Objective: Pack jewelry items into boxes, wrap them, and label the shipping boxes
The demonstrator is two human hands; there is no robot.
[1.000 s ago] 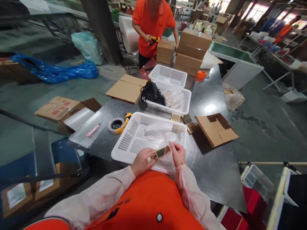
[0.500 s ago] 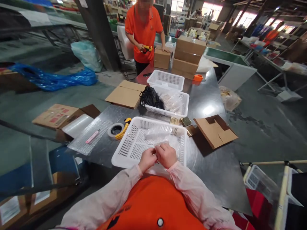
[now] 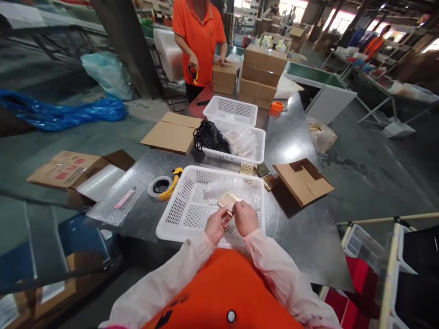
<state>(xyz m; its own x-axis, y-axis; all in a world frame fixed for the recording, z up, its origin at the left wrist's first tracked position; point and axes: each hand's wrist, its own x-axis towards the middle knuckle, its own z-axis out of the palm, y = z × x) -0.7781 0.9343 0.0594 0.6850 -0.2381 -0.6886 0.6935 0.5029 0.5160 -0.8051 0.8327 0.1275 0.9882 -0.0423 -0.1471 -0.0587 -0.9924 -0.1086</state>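
Over the near white plastic basket [image 3: 178, 201], my left hand [image 3: 216, 224] and my right hand [image 3: 245, 218] pinch a small flat gold-coloured piece [image 3: 229, 199] between them. The fingers of both hands are closed on its near edge. Its exact kind is not clear. Clear bubble wrap [image 3: 219, 188] lies in the basket behind and beside my hands. Just beyond the basket's far right corner are a gold perforated piece [image 3: 246, 169] and a dark shiny square piece [image 3: 262, 170].
Left of the basket lie a tape roll [image 3: 160, 186], a yellow tape dispenser [image 3: 171, 186] and a pink cutter [image 3: 124, 198] on bubble wrap. A second basket [image 3: 261, 146] holds black cords. An open carton [image 3: 303, 185] stands right. A co-worker [image 3: 199, 41] stands beside boxes opposite.
The gold piece, hidden by my hands before, now shows in front of my fingers. My hands have turned and parted slightly. The co-worker's hand with the yellow tool has lowered.
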